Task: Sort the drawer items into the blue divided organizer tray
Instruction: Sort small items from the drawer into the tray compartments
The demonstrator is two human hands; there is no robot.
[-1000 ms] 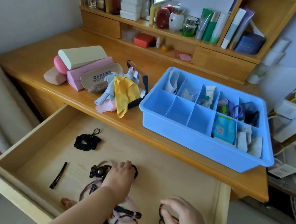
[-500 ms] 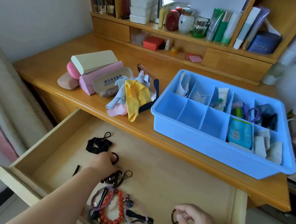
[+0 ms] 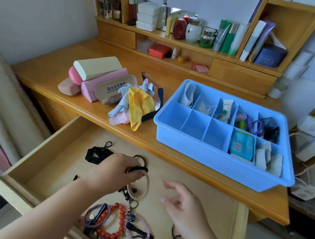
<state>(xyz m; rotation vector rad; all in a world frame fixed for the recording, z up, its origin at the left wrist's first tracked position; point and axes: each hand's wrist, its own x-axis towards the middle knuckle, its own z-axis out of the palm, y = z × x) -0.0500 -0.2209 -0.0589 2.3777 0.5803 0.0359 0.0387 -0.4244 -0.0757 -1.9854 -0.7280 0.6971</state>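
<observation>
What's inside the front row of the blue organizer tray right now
In the blue organizer tray, the front row's three left compartments look bare. The fourth holds a blue tissue pack; the fifth holds white packets. Anything beneath them is covered.

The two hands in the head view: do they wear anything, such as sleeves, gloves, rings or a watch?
Nothing worn shows. The left hand and the right hand are bare, without gloves. Both forearms are bare to the picture's bottom edge, so no sleeve shows. No ring, watch or bracelet shows on the fingers or wrists.

left hand pinches what looks like hair ties over the open drawer; right hand hangs relaxed.
</observation>
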